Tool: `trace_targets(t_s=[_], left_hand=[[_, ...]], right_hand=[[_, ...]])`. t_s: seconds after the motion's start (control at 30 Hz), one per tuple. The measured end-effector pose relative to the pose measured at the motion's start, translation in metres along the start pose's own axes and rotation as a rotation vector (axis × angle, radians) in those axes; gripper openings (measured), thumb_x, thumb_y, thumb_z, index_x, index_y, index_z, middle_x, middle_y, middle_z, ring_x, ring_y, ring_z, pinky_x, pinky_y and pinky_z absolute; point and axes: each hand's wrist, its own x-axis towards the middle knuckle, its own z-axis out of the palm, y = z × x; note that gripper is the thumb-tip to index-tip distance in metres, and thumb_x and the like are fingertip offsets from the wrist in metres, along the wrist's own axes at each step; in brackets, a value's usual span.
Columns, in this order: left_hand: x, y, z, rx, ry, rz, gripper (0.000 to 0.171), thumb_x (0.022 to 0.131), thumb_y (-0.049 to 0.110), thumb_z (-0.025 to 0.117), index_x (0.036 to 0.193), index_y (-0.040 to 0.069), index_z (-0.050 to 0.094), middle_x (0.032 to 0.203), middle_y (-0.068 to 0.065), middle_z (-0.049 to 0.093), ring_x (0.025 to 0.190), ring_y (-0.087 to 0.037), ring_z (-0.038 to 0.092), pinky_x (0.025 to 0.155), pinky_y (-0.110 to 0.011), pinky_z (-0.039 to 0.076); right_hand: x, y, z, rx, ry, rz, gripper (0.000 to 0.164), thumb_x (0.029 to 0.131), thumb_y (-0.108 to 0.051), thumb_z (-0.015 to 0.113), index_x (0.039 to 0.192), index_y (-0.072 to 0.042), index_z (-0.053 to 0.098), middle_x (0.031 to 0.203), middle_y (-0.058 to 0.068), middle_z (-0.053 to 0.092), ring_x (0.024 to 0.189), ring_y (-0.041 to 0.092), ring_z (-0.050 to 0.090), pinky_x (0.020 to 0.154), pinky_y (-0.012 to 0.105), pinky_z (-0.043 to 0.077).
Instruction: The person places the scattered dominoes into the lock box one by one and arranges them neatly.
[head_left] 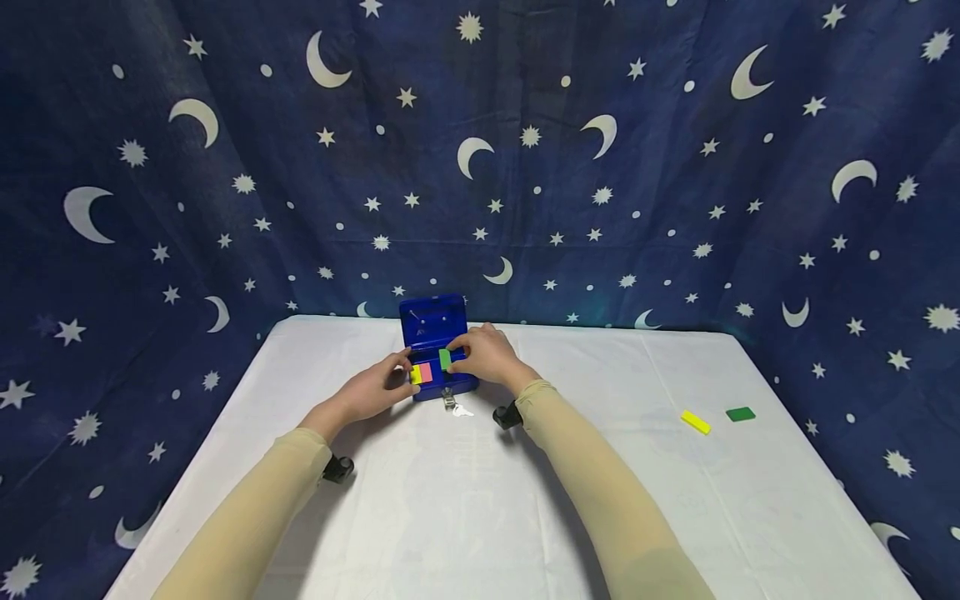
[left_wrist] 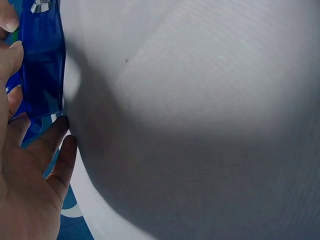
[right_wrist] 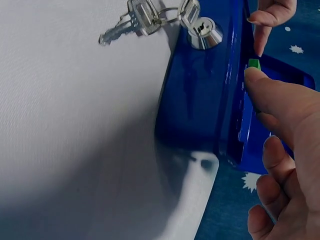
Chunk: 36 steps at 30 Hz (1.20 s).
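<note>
A small blue cash box stands near the back edge with its lid raised. Inside, a yellow block lies beside a pink block. My right hand pinches a green block over the inside of the box; the block's end shows at the thumb tip. At the box's left end is my left hand, thumb and index apart on either side of the yellow block. Its other fingers extend along the box's side. Whether it grips the yellow block is hidden.
Keys hang from the metal lock on the box front. Farther right on the white tablecloth lie another yellow block and a dark green block. A star-patterned curtain encloses the table's back and sides.
</note>
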Motion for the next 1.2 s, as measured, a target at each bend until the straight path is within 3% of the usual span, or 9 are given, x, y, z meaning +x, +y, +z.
trace_targets(t_s=[0.27, 0.7, 1.2], left_hand=[[0.000, 0.000, -0.001, 0.002, -0.003, 0.000, 0.042, 0.097, 0.049, 0.064, 0.123, 0.018, 0.051, 0.167, -0.003, 0.024, 0.143, -0.032, 0.043, 0.111, -0.055, 0.036], [0.001, -0.002, 0.000, -0.003, -0.008, -0.013, 0.045, 0.096, 0.052, 0.063, 0.124, 0.018, 0.050, 0.168, -0.002, 0.023, 0.143, -0.033, 0.041, 0.112, -0.057, 0.036], [0.000, -0.002, 0.000, -0.010, -0.001, -0.002, 0.045, 0.097, 0.052, 0.064, 0.125, 0.020, 0.051, 0.167, -0.001, 0.024, 0.143, -0.031, 0.042, 0.111, -0.055, 0.036]], right_hand=[[0.006, -0.006, 0.007, -0.067, -0.022, -0.017, 0.043, 0.086, -0.049, 0.079, 0.122, -0.026, 0.075, 0.127, -0.003, 0.069, 0.107, 0.019, 0.050, 0.098, 0.042, 0.040], [0.010, -0.011, 0.017, -0.135, -0.060, 0.027, 0.041, 0.086, -0.049, 0.079, 0.122, -0.029, 0.075, 0.121, -0.003, 0.068, 0.106, 0.019, 0.048, 0.096, 0.039, 0.040], [0.012, -0.016, 0.021, -0.213, -0.049, -0.028, 0.039, 0.086, -0.049, 0.078, 0.120, -0.031, 0.076, 0.115, -0.003, 0.067, 0.107, 0.019, 0.046, 0.093, 0.039, 0.037]])
